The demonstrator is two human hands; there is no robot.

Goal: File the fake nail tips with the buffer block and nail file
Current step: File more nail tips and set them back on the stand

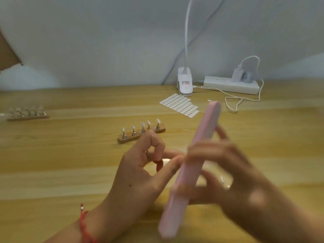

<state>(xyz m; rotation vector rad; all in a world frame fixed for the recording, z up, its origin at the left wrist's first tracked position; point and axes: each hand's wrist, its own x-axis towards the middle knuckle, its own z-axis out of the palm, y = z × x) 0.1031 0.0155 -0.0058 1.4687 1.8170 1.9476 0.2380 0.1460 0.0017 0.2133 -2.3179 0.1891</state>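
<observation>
Above the pale wooden desk [70, 172] I see my right hand [228, 172], blurred, gripping one long pink nail file [191, 165]. My left hand [138, 172] pinches a small pale piece [165, 161] just beside it. Two wooden holder strips lie beyond: the near strip [126, 138] carries five white fake nail tips [142, 125], the far strip [28, 118] is blurred. One white sticker sheet [178, 104], one white clip lamp [184, 81] and one white power strip [228, 85] sit by the grey wall [105, 41].

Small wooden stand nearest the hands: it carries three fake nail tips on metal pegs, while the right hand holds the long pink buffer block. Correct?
Wrong on the count: the head view shows five fake nail tips, not three, on the small wooden stand; the right hand does hold the long pink buffer block.
</observation>
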